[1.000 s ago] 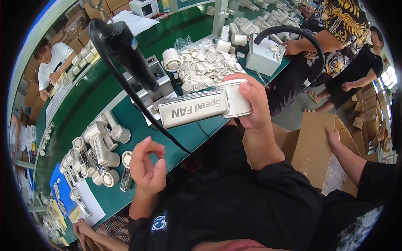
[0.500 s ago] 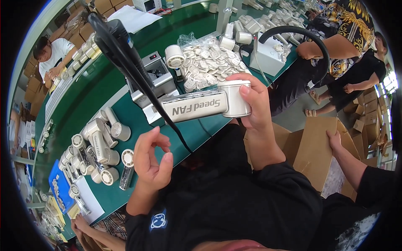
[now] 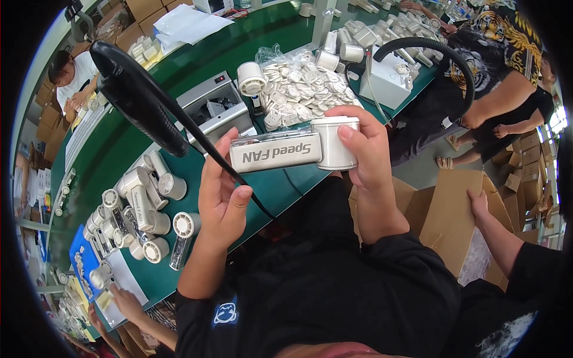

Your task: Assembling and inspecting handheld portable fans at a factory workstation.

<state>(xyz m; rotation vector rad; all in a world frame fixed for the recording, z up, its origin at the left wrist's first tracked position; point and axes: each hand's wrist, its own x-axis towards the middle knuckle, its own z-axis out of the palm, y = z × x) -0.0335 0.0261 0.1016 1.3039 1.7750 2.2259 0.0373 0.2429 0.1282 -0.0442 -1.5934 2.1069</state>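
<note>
My right hand (image 3: 364, 143) grips a white handheld fan (image 3: 280, 150) by its round head, thumb in front. The fan's flat handle points left, with dark printing on its side and an open top edge. At the handle's left end is my left hand (image 3: 222, 191), fingers apart and curved around that end, thumb lower and free of it. Whether its fingertips touch the fan I cannot tell. A black hanging tool like an electric screwdriver (image 3: 140, 104) is at upper left, and its cord crosses in front of the handle's left end.
Several fans (image 3: 136, 203) are piled on the green table (image 3: 173, 280) at left. Behind the held fan stand a grey metal box (image 3: 209, 98) and a heap of white plastic parts (image 3: 304, 86). At right a co-worker's hand (image 3: 477, 203) holds a cardboard box (image 3: 447, 221).
My left hand has risen to the handle's end. The hanging black tool has swung left and down. A co-worker's hand at lower left has shifted, and a fan beside it has moved.
</note>
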